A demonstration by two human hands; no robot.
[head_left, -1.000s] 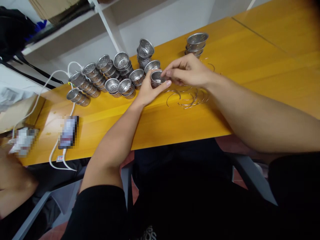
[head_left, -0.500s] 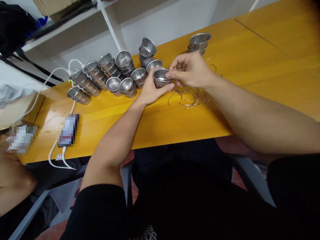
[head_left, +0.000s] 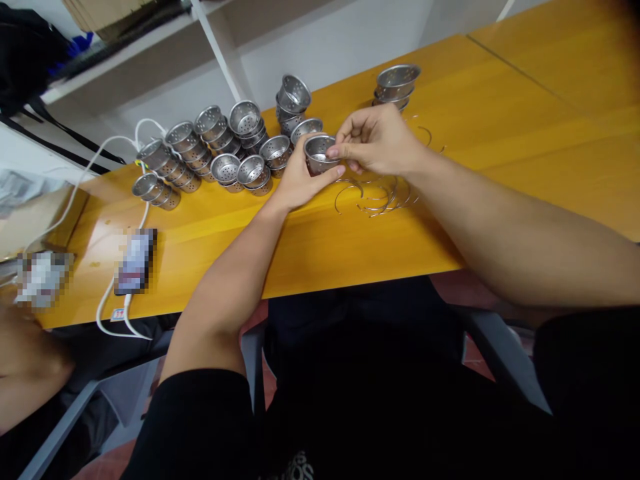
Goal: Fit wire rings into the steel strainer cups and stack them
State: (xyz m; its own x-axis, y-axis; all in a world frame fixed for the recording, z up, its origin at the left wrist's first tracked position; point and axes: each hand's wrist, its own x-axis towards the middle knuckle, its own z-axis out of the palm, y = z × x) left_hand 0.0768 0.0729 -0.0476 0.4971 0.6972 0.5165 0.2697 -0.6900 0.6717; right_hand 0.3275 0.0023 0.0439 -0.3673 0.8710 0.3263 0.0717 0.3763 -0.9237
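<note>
A perforated metal strainer basket [head_left: 319, 157] is gripped in my left hand [head_left: 299, 175], its opening turned up toward me and my thumb along its near side. My right hand [head_left: 369, 141] reaches in from the right with thumb and forefinger pinched at the basket's right rim, the thumb tip just over the opening. What that pinch holds, if anything, is too small to make out. Below my right hand several thin curved metal wires [head_left: 387, 200] lie loose on the yellow table [head_left: 330, 247].
Several stacks of strainer baskets [head_left: 245, 123] stand left and behind my left hand. Another stack [head_left: 397, 83] is at the back, beyond my right hand. A phone [head_left: 136, 261] on a white cable [head_left: 103, 313] lies at left. Another person's arm [head_left: 30, 353] shows at far left.
Both hands and the basket stay nearly in place. My right thumb and fingers have shifted very slightly left at the rim.
</note>
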